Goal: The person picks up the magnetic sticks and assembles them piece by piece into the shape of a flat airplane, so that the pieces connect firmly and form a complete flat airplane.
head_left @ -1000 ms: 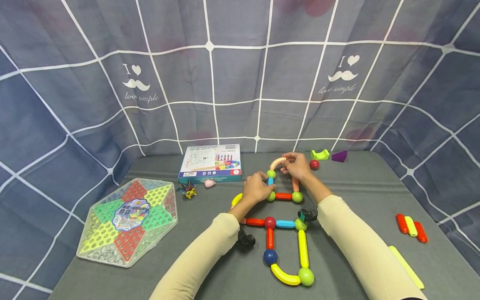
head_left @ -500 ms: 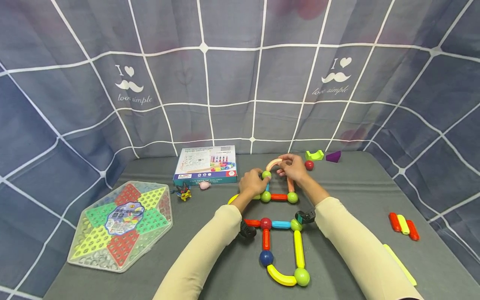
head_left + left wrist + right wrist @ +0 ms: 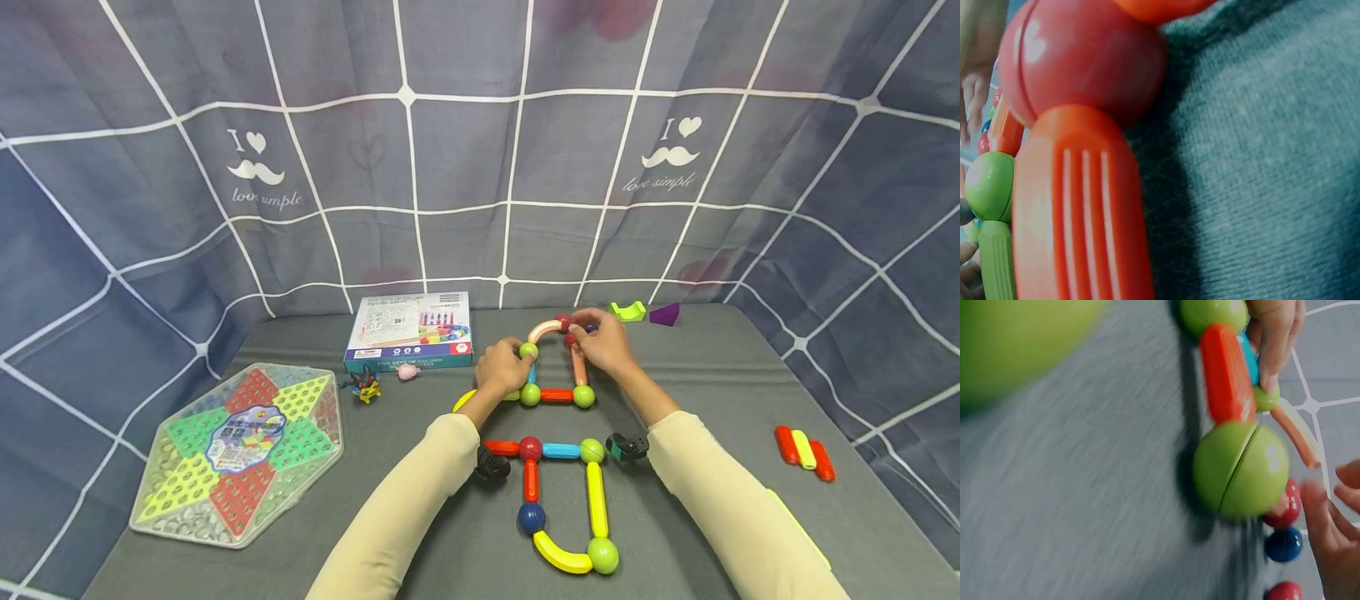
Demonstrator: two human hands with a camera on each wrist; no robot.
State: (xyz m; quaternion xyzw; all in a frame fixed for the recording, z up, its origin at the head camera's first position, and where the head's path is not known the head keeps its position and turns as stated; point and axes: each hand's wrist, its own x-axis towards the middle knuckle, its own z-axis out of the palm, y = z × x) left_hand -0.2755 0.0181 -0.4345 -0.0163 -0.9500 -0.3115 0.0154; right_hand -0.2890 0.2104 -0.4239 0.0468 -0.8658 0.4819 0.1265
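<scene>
My left hand (image 3: 501,367) pinches a green ball (image 3: 528,350) where a blue rod and a curved orange rod (image 3: 543,330) meet. In the right wrist view, its thumb presses this green ball (image 3: 1267,397). My right hand (image 3: 606,342) is beside two red balls, one (image 3: 563,322) by the curved rod's tip and one (image 3: 572,340) atop a straight orange rod (image 3: 578,367). A blue ball (image 3: 592,328) shows partly behind its fingers. In the right wrist view, the right hand's (image 3: 1341,531) fingers and thumb stand apart with nothing visible between them. Red rod and green balls complete this frame's base.
Nearer me lies another frame of rods and balls, with a blue ball (image 3: 532,518) at one corner. A game board (image 3: 243,450) and a toy box (image 3: 408,332) are at left. Small figures, loose blocks (image 3: 628,312) and red and yellow rods (image 3: 803,450) lie around.
My right hand has let go of the curved orange rod and shifted slightly right. Red balls and a blue ball now show at its fingers. My left hand stays at the green ball.
</scene>
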